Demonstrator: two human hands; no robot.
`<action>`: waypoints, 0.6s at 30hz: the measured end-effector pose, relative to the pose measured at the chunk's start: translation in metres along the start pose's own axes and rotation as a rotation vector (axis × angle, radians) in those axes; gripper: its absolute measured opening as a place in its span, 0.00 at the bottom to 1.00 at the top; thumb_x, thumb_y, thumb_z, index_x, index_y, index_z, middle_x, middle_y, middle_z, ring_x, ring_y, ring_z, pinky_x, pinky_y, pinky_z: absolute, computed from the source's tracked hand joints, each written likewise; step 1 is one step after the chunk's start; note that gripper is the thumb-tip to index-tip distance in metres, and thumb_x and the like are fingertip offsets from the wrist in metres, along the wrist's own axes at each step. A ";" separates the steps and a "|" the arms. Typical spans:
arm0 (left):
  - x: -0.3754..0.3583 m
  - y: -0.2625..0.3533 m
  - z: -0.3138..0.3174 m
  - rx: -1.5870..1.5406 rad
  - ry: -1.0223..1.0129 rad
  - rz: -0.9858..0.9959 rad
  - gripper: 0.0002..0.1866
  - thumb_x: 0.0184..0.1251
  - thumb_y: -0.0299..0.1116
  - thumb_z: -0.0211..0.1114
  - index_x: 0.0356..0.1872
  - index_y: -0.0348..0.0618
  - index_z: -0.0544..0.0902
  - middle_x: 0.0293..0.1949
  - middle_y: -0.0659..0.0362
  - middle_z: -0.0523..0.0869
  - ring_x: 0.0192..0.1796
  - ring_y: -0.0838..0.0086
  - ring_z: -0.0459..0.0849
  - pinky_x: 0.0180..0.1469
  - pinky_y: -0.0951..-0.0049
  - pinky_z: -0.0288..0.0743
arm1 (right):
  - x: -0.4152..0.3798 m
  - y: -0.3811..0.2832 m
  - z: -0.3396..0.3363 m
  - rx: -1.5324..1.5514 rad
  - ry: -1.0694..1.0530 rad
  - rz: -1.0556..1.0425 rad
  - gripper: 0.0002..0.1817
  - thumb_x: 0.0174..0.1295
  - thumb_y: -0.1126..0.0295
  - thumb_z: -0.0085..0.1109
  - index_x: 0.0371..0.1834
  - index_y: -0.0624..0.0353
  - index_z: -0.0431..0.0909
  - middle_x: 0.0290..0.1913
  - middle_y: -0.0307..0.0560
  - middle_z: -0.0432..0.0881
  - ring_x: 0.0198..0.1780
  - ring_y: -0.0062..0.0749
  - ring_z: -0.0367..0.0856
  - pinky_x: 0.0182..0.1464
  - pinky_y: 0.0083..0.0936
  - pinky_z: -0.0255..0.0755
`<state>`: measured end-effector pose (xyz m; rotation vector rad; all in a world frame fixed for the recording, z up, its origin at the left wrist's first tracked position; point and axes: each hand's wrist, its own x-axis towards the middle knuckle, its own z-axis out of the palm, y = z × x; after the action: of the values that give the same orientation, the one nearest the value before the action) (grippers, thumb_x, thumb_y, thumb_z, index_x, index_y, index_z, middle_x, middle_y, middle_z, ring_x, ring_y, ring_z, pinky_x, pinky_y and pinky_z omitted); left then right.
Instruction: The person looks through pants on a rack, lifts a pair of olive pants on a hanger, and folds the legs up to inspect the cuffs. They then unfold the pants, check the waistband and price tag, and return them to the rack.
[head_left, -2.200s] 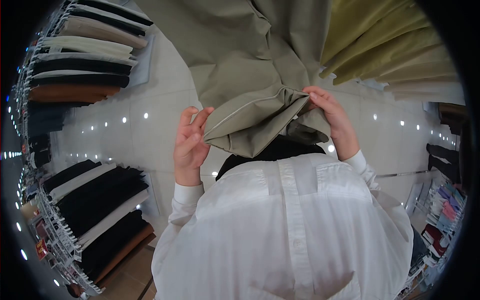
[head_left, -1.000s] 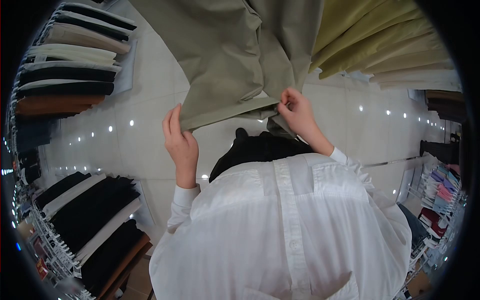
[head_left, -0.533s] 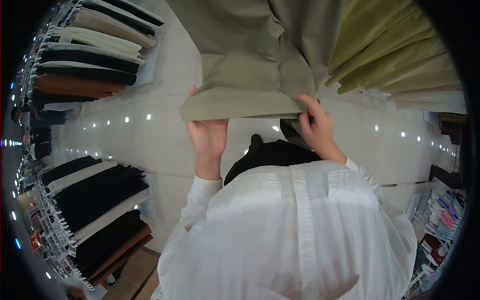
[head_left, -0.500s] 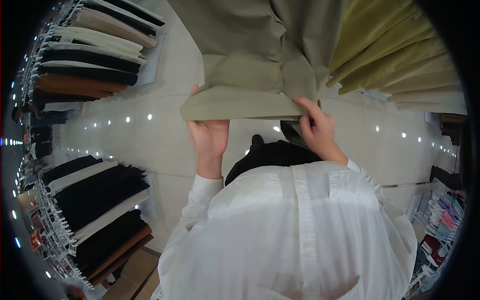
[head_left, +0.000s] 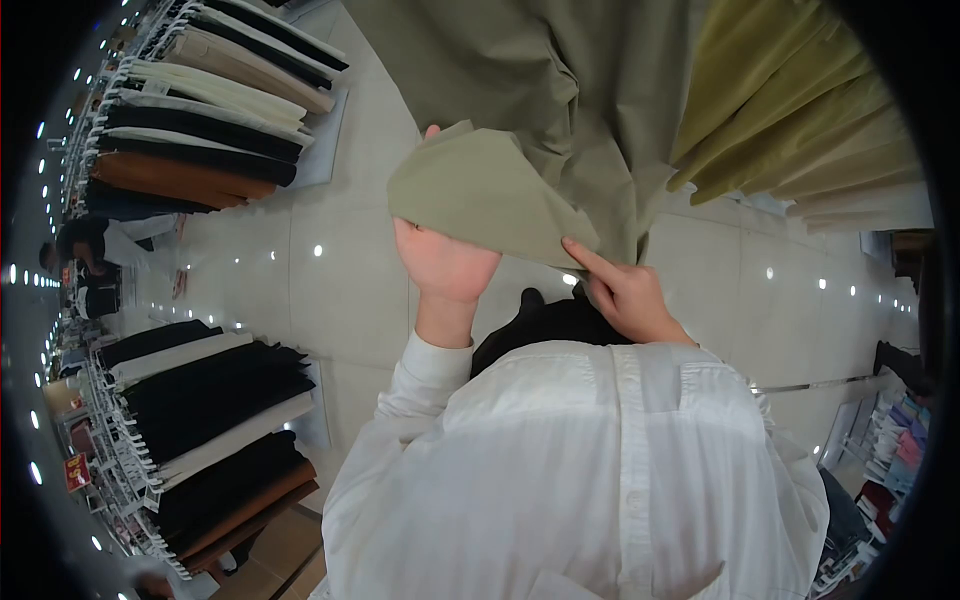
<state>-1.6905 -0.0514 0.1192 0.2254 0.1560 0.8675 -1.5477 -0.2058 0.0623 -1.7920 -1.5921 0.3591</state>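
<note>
The lower end of an olive-green pair of trousers (head_left: 500, 80) hangs in front of me, its hem (head_left: 480, 195) folded back toward me. My left hand (head_left: 450, 260) reaches under that hem, palm up, with most of its fingers hidden behind the cloth and a fingertip showing above the fold. At the hem's right corner, my right hand (head_left: 635, 300) grips the cloth, its index finger stretched along the top of the fabric and its other fingers curled. Creases run down the fabric between the two hands.
Yellow-green garments (head_left: 790, 100) hang close on the right. Racks on the left carry dark trousers (head_left: 220, 390) and brown trousers (head_left: 190, 175). A person (head_left: 90, 245) is at the far left. Folded colourful clothes (head_left: 905, 445) lie at the lower right. The floor (head_left: 350, 270) is glossy tile.
The hem was stretched nearly straight between my hands; now its left part is lifted and turned up. My left hand has moved right, closer to the right hand.
</note>
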 end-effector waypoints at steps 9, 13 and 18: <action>-0.005 -0.019 0.009 0.075 -0.021 -0.089 0.29 0.69 0.52 0.34 0.65 0.48 0.60 0.63 0.59 0.65 0.65 0.64 0.62 0.65 0.59 0.55 | 0.026 -0.032 -0.012 -0.021 0.256 -0.237 0.34 0.45 0.61 0.66 0.59 0.50 0.68 0.54 0.47 0.72 0.20 0.30 0.75 0.21 0.22 0.69; -0.011 -0.014 0.015 0.107 0.031 -0.064 0.31 0.67 0.54 0.37 0.64 0.46 0.61 0.63 0.57 0.66 0.65 0.63 0.62 0.65 0.60 0.54 | 0.038 -0.046 0.000 -0.131 0.088 -0.169 0.40 0.42 0.66 0.67 0.63 0.54 0.62 0.53 0.47 0.72 0.25 0.34 0.77 0.22 0.25 0.70; -0.013 -0.001 -0.005 -0.009 0.026 -0.057 0.30 0.67 0.54 0.39 0.62 0.45 0.64 0.60 0.57 0.68 0.63 0.62 0.65 0.65 0.58 0.56 | 0.036 -0.031 0.025 -0.029 0.044 -0.073 0.42 0.41 0.78 0.58 0.66 0.52 0.58 0.26 0.44 0.75 0.22 0.38 0.75 0.21 0.30 0.69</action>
<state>-1.6988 -0.0616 0.1149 0.2003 0.1815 0.8148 -1.5794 -0.1640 0.0729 -1.7462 -1.6350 0.2619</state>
